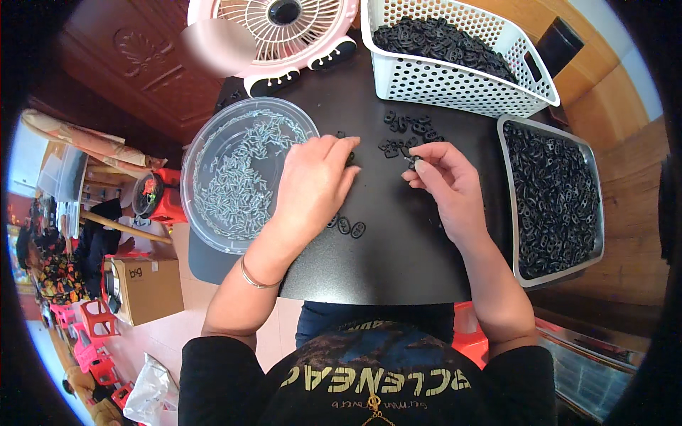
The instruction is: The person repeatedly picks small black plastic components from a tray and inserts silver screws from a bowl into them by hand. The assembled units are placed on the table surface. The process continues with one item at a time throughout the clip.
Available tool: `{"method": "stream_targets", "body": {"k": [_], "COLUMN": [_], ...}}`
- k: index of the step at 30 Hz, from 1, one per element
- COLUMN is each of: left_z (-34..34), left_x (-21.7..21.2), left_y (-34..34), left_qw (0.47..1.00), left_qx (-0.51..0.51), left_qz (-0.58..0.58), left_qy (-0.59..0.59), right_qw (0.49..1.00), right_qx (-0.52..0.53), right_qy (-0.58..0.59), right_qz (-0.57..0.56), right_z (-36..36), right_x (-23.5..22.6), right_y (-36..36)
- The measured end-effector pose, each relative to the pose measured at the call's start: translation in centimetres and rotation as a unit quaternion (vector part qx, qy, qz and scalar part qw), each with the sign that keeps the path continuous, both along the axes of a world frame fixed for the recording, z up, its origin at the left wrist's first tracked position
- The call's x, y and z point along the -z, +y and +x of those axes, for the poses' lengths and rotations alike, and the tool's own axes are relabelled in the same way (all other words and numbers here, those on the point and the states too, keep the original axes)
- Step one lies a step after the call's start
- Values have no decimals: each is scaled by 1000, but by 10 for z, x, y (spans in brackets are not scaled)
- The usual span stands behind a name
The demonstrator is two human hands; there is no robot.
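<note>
My right hand [449,179] pinches a small black plastic piece [412,162] between thumb and fingertips above the dark table. Across from it, my left hand [317,176] has its thumb and fingers bent together beside the rim of a round clear tub [190,206]. Something dark shows between those fingertips, mostly hidden. Small silvery metal pins [245,170] lie in the tub. Below my left hand are a few flat black oval pieces with two holes [358,229]. A loose cluster of small black pieces [419,126] lies just beyond my right hand.
A white perforated basket [455,92] heaped with black pieces stands at the back right. To the right is a metal tray [600,213] full of black oval pieces. A pink fan [284,67] sits at the back left. A cardboard box [150,290] stands on the floor at left.
</note>
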State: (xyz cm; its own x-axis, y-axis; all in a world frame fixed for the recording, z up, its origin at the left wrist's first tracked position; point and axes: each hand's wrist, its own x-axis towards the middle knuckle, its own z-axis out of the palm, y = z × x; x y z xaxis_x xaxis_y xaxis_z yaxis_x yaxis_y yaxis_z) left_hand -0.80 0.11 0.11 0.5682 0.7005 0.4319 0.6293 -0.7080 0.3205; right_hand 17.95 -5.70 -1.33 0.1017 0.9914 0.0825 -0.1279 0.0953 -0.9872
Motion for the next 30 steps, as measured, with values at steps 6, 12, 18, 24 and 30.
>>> {"method": "stream_targets", "body": {"k": [6, 12, 18, 24, 30], "left_z": [-3, 0, 1, 5, 3], "left_x": [5, 9, 15, 13, 8], "left_y": [-3, -8, -9, -13, -12], "left_qw": [999, 999, 997, 997, 984], "left_qx": [-8, 11, 62, 52, 79], "left_qz": [-15, -39, -50, -54, -136], "left_qy": [32, 27, -7, 10, -83], "right_qw": [1000, 999, 999, 995, 996], "right_qx": [-1, -24, -15, -29, -12], "right_qy": [-24, -41, -40, -98, -85], "right_qz": [6, 5, 13, -1, 12], "right_z": [0, -1, -5, -3, -5], "right_x": [4, 3, 4, 5, 5], "right_y": [2, 2, 2, 0, 1]}}
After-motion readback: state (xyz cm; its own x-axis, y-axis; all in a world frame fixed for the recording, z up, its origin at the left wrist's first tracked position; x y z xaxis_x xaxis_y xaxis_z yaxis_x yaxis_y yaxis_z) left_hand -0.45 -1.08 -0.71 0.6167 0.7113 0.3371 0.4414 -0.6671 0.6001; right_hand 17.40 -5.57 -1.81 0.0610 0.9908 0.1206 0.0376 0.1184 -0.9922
